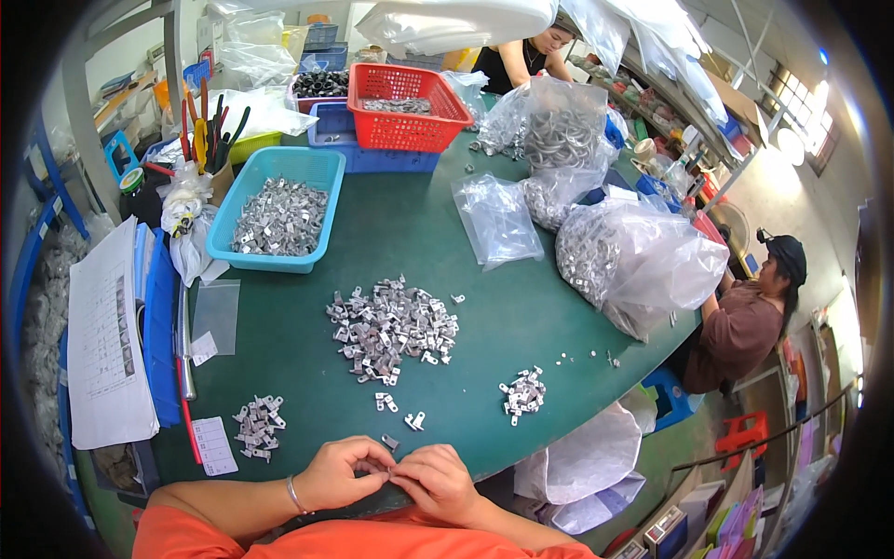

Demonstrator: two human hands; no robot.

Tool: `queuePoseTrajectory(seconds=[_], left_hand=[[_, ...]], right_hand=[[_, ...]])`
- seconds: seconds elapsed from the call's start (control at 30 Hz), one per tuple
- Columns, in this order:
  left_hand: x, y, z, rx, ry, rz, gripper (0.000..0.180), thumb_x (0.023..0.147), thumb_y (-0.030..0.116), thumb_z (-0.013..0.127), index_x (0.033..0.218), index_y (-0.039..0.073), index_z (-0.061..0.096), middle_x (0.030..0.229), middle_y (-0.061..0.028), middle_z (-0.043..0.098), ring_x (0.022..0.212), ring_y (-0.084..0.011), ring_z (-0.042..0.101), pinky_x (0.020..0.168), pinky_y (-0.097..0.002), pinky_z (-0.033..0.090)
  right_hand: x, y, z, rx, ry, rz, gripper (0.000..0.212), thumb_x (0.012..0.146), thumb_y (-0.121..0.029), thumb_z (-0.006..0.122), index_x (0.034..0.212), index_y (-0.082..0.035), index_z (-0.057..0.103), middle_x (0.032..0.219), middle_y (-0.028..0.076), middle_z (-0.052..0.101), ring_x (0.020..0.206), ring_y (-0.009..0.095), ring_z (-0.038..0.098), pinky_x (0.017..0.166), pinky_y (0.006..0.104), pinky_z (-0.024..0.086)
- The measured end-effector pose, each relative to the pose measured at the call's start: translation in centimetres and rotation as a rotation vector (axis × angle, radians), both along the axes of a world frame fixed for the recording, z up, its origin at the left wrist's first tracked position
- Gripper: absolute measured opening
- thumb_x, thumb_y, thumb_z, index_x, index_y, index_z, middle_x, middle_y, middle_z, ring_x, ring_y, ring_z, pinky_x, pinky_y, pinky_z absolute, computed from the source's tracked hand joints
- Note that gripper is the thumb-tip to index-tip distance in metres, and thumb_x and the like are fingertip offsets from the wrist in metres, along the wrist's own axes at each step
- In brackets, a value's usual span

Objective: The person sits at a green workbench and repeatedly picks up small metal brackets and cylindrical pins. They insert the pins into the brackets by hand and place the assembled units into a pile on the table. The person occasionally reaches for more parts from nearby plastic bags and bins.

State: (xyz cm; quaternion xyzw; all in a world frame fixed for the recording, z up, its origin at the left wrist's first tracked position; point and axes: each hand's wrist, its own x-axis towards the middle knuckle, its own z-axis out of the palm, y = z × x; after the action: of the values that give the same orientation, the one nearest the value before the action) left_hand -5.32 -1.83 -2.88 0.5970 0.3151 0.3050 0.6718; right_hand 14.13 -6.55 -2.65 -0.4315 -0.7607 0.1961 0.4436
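My left hand (346,473) and my right hand (438,478) meet at the table's near edge, fingertips pinched together. Whatever lies between them is too small and covered to make out. Just beyond the fingers is a single small metal bracket (390,442), with a few loose ones (414,421) a little farther off. A large heap of these silvery brackets (391,328) spreads over the middle of the green table (372,238). Smaller piles lie to the left (259,427) and to the right (524,392).
A turquoise basin (216,244) of metal pieces stands at the far left, near a red basket (410,140) on a blue crate (372,160). Filled plastic bags (643,270) line the right side. Papers (112,345) stand at left. Two other people (745,321) are farther off.
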Motion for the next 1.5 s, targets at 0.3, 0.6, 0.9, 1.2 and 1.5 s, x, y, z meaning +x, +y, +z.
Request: queuePoseTrajectory(seconds=[0.3,0.6,0.9,1.2,1.5], left_hand=[[-0.1,0.1,0.3,-0.033,0.028,-0.008,0.009,0.088,-0.004,0.063,0.096,-0.006,0.065,0.099,-0.0100,0.063,0.090,-0.0153,0.065,0.078,-0.0253,0.055],[0.0,0.2,0.8,-0.115,-0.123,0.037,0.008,0.090,-0.003,0.061,0.096,-0.005,0.065,0.093,-0.0096,0.067,0.084,-0.0144,0.067,0.076,-0.0255,0.055],[0.2,0.5,1.0,-0.275,-0.108,0.041,0.013,0.093,-0.002,0.057,0.103,-0.006,0.062,0.090,-0.0101,0.068,0.080,-0.0135,0.065,0.074,-0.0255,0.055],[-0.1,0.6,1.2,-0.306,-0.068,0.016,0.015,0.095,0.001,0.055,0.106,-0.007,0.061,0.092,-0.0112,0.067,0.083,-0.0144,0.066,0.074,-0.0263,0.057],[-0.1,0.5,1.1,-0.201,-0.068,-0.042,0.015,0.091,-0.003,0.060,0.106,-0.006,0.061,0.103,-0.0113,0.064,0.092,-0.0149,0.065,0.080,-0.0266,0.055]], right_hand=[[-0.2,-0.1,0.3,0.009,0.020,-0.045,0.018,0.073,-0.003,0.075,0.089,-0.004,0.068,0.088,0.006,0.066,0.081,0.024,0.063,0.072,0.0324,0.045],[0.0,-0.1,0.0,0.029,0.060,-0.096,0.024,0.072,0.000,0.076,0.094,-0.001,0.066,0.087,0.010,0.067,0.080,0.027,0.064,0.071,0.0331,0.047],[-0.2,-0.2,0.2,0.035,0.057,-0.178,0.022,0.067,0.003,0.077,0.086,-0.003,0.066,0.080,0.009,0.066,0.071,0.025,0.063,0.066,0.0337,0.047],[-0.4,-0.1,-0.6,0.056,0.057,-0.156,0.026,0.065,0.004,0.079,0.087,-0.001,0.065,0.079,0.009,0.066,0.070,0.024,0.063,0.065,0.0320,0.047],[-0.4,-0.1,-0.6,0.070,0.096,-0.123,0.025,0.067,0.007,0.077,0.087,-0.001,0.065,0.079,0.010,0.066,0.070,0.024,0.064,0.063,0.0308,0.049]])
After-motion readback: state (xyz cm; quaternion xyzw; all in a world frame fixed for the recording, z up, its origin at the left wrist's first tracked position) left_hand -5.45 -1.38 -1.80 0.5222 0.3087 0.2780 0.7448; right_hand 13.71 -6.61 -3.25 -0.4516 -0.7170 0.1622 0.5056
